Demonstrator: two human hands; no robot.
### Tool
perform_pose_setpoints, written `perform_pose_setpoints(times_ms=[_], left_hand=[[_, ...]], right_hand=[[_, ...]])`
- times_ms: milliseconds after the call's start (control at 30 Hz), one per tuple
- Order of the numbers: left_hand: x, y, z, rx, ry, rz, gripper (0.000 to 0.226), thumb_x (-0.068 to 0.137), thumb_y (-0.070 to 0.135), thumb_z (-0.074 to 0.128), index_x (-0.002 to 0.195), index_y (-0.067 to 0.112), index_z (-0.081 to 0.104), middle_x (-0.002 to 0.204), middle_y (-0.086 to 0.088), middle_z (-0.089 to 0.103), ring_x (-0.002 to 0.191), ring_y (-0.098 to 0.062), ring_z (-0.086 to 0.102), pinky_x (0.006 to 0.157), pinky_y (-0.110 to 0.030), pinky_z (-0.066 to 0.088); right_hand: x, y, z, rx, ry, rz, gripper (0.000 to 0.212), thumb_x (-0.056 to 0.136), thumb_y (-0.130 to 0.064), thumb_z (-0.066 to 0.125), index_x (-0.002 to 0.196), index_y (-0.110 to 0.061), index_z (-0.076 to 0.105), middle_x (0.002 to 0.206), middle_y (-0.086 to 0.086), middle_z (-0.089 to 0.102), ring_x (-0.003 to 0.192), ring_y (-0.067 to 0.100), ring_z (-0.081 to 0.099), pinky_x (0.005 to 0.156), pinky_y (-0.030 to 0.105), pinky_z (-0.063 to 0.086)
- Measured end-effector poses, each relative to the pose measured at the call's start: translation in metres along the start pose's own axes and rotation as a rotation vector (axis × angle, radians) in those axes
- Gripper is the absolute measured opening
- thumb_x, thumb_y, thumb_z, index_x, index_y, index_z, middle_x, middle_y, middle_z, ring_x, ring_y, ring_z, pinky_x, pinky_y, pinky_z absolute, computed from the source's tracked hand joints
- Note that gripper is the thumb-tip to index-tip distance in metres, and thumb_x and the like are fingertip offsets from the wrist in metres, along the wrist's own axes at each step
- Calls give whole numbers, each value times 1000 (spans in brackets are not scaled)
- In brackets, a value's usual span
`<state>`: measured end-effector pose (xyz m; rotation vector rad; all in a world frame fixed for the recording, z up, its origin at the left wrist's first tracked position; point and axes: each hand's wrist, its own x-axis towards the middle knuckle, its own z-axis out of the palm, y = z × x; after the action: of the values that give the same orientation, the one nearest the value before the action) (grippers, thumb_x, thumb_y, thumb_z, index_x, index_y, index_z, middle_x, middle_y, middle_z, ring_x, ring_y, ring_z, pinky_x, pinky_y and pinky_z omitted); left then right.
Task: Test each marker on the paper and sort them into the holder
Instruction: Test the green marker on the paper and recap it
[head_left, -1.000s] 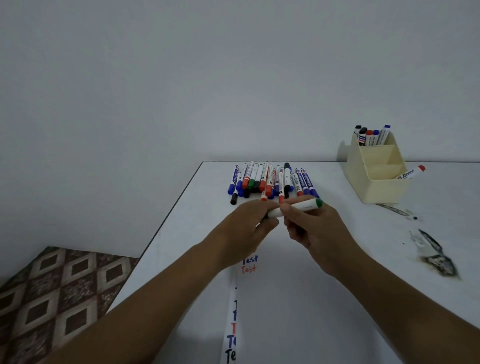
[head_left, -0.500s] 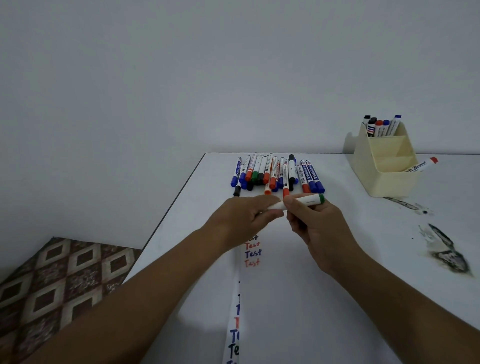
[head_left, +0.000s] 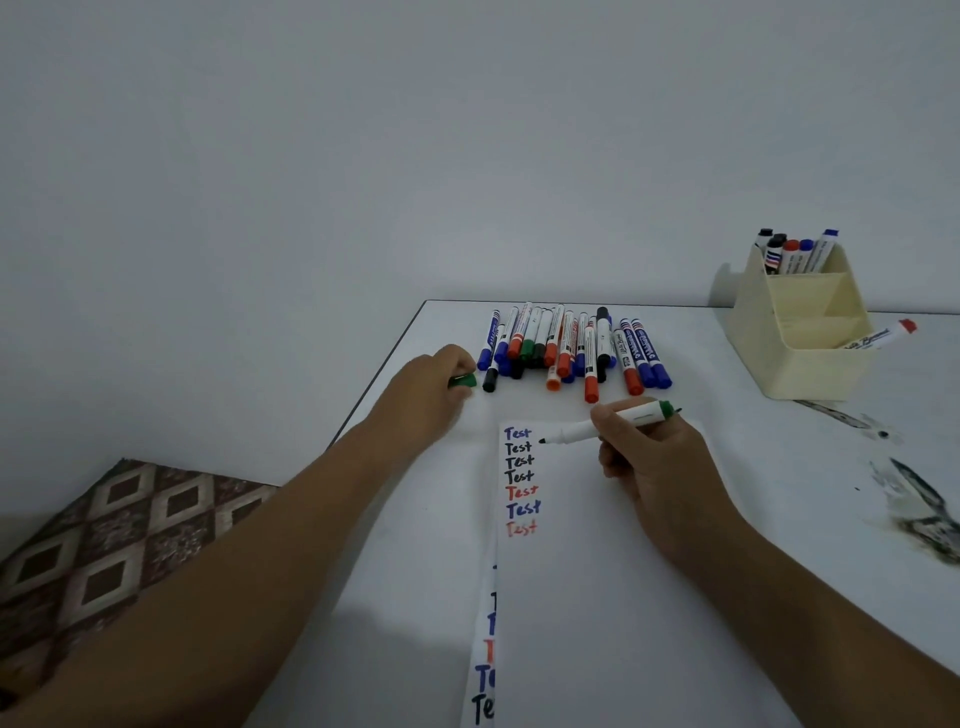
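Green marker (head_left: 618, 422) — between right fingers (head_left: 605, 415)

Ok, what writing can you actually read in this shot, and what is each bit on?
"Test": handwritten seven times down the paper, in blue, black, black, black, red, blue, faint red.
"Te": cut-off handwritten words on the folded paper strip at the bottom, the rest hidden.
Printed labels on the marker pile: too small to read.
Script label on the red-capped marker in the holder: blurred, unreadable.

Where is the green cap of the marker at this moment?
In the head view, the green cap is pinched in the left hand at the table's left edge, just left of the marker pile.
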<state>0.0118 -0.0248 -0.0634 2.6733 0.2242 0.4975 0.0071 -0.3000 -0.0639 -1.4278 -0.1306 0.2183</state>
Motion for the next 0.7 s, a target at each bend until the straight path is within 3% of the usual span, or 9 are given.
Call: perform_pose_setpoints(times_ms=[133,267,400,500,567,700], left_hand=[[-1,-5,8,-53,6,-31,43,90,27,69,128,36,52,119,16,70,118,-4,60,106,-42,43],[-4,-6,7,-124,-11,-61,60,90,34,70,142,37,42,133,15,63,128,-1,53,114,-45,35],[-18,8,-2,18,-10,43,51,99,40,55,147,33,42,150,9,48,142,-11,36,115,-39,24],[-36,21,-4,29,-165,251,47,104,39,45,150,31,41,162,7,27,153,-11,9,121,-38,14],[-48,28,-1,104,-310,365,50,106,42,37,154,29,33,165,7,11,153,-11,-6,122,-35,5],[-55,32,7,197,-538,360,56,107,45,27,159,30,12,167,8,0,152,-7,-7,125,-37,1]], right_hand=[[-4,0,3,-116,-50,-47,26,88,-35,69,103,-13,69,72,7,72,58,12,65,59,20,55],[-6,0,7,-96,-112,-38,25,95,-30,64,104,-8,67,90,11,77,73,29,75,72,41,63],[-8,-3,9,-16,-154,-18,30,94,-32,61,108,-5,59,92,10,79,79,35,76,73,44,65],[-13,-7,9,-45,-167,-57,33,81,-32,69,102,-8,60,90,10,78,80,33,77,74,44,65],[-15,-8,10,-81,-183,-83,27,80,-21,76,100,-10,61,90,11,78,80,32,77,74,42,64],[-18,-11,11,-144,-209,-121,25,82,-3,79,101,-7,64,91,14,75,82,29,77,72,34,64]])
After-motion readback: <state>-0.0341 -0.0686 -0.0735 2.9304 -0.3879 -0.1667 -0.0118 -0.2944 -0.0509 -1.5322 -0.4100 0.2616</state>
